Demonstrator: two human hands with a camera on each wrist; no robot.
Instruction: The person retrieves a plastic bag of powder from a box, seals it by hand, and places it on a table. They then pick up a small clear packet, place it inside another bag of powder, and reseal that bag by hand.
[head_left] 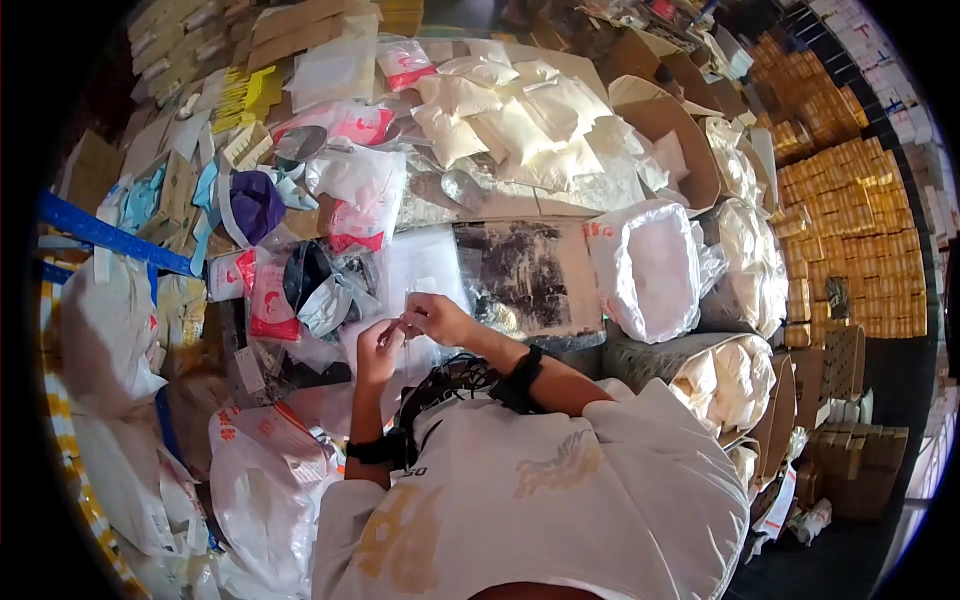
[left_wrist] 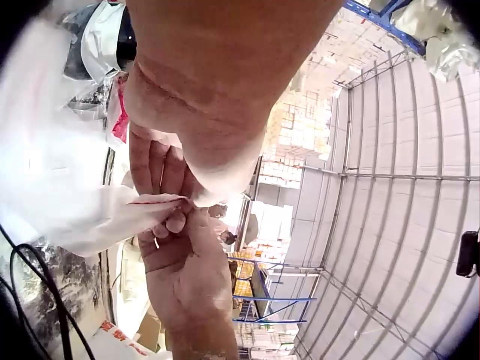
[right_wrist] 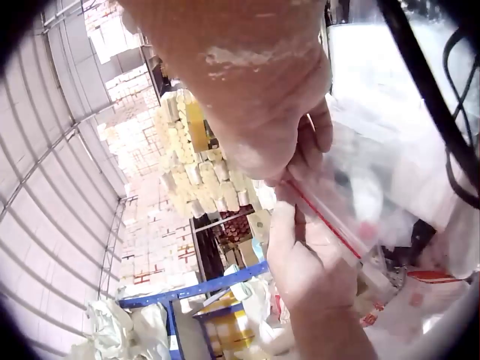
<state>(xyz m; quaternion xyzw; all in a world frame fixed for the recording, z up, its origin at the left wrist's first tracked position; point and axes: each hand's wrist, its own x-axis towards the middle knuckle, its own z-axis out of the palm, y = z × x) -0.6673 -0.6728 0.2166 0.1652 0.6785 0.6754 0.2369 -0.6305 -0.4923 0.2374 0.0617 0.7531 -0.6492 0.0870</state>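
Note:
In the head view the left hand (head_left: 377, 352) and the right hand (head_left: 437, 318) meet over a stack of clear plastic bags (head_left: 420, 262). Between their fingertips is the edge of a clear bag with a red strip (right_wrist: 330, 219), best seen in the right wrist view. Thumb and fingers of the left hand (right_wrist: 311, 262) pinch one end of that edge; the right hand (right_wrist: 262, 127) pinches beside it. From the fingers the bag (left_wrist: 101, 217) hangs down in the left wrist view. Its contents cannot be made out.
Right of the bag stack lies a dark, powder-dusted board (head_left: 530, 278), then a lined white tub (head_left: 655, 265). Filled cream packets (head_left: 520, 115) are heaped at the back. Red-and-white packets (head_left: 272, 300) and a purple cloth (head_left: 257, 205) lie at the left, near a blue bar (head_left: 120, 238).

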